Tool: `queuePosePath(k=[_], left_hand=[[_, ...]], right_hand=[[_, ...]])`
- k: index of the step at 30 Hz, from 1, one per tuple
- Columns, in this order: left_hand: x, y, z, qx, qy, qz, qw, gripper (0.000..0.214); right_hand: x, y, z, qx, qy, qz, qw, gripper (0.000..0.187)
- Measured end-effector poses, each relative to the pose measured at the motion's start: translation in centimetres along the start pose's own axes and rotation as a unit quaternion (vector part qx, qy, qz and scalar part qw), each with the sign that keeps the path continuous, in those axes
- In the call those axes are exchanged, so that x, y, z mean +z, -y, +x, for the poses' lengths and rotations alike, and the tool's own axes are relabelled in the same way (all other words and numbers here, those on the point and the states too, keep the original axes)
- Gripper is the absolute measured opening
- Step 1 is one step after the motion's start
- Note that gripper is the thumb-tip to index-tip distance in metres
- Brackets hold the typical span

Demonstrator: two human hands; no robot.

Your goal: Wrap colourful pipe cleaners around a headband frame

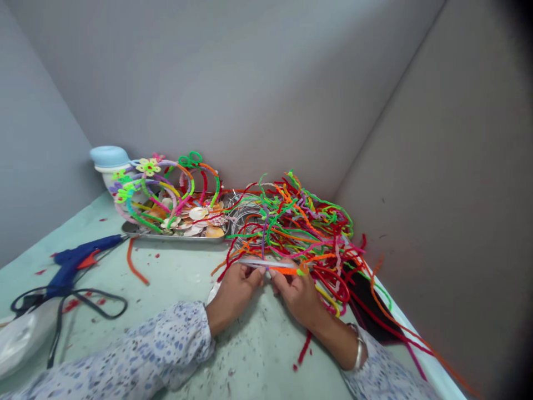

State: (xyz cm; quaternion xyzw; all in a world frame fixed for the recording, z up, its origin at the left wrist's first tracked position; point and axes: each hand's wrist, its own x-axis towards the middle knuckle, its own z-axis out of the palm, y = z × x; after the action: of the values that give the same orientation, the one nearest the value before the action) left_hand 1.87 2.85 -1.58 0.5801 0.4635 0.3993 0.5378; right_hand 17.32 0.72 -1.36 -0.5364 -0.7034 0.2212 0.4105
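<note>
Both hands hold a pale, thin headband (262,261) low over the table, partly wrapped in orange pipe cleaner (287,270) with a bit of yellow-green at its right end. My left hand (235,294) pinches the band from the left, thumb and forefinger together. Close beside it, my right hand (297,291) is closed on the wrapped part, its thumb near the left one. From between the fingertips a purple pipe cleaner (264,236) rises upright. Fingers hide where it meets the band. Behind the hands spreads a tangled heap of coloured pipe cleaners (303,219).
Finished-looking wrapped headbands (166,178) with flowers stand on a metal tray (200,239) of seashells. A white container with blue lid (109,156) is behind. Bare wire hoops (245,219) lie beside the tray. A blue glue gun (79,258) and its cord lie left.
</note>
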Motion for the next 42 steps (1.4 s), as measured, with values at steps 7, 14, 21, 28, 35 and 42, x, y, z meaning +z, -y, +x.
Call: queuePosePath(k=[7, 14, 21, 28, 35, 42], left_hand=[[-0.08, 0.67, 0.30, -0.003, -0.011, 0.009, 1.000, 0.032], [0.05, 0.10, 0.18, 0.004, 0.000, -0.005, 1.000, 0.031], [0.00, 0.64, 0.35, 0.003, 0.012, -0.013, 1.000, 0.030], [-0.10, 0.58, 0.45, 0.001, 0.015, -0.019, 1.000, 0.019], [-0.10, 0.26, 0.35, -0.004, 0.027, -0.009, 1.000, 0.028], [-0.10, 0.74, 0.42, -0.011, 0.027, -0.001, 1.000, 0.036]], right_hand=[[0.03, 0.33, -0.03, 0.003, -0.017, 0.000, 1.000, 0.026], [-0.08, 0.44, -0.05, 0.008, 0.001, 0.010, 1.000, 0.026], [-0.16, 0.36, -0.09, 0.016, 0.000, -0.009, 1.000, 0.024], [0.01, 0.33, -0.03, 0.013, 0.011, -0.010, 1.000, 0.026], [0.00, 0.30, -0.05, 0.014, 0.004, 0.013, 1.000, 0.024], [0.08, -0.46, -0.15, 0.016, 0.005, 0.000, 1.000, 0.025]])
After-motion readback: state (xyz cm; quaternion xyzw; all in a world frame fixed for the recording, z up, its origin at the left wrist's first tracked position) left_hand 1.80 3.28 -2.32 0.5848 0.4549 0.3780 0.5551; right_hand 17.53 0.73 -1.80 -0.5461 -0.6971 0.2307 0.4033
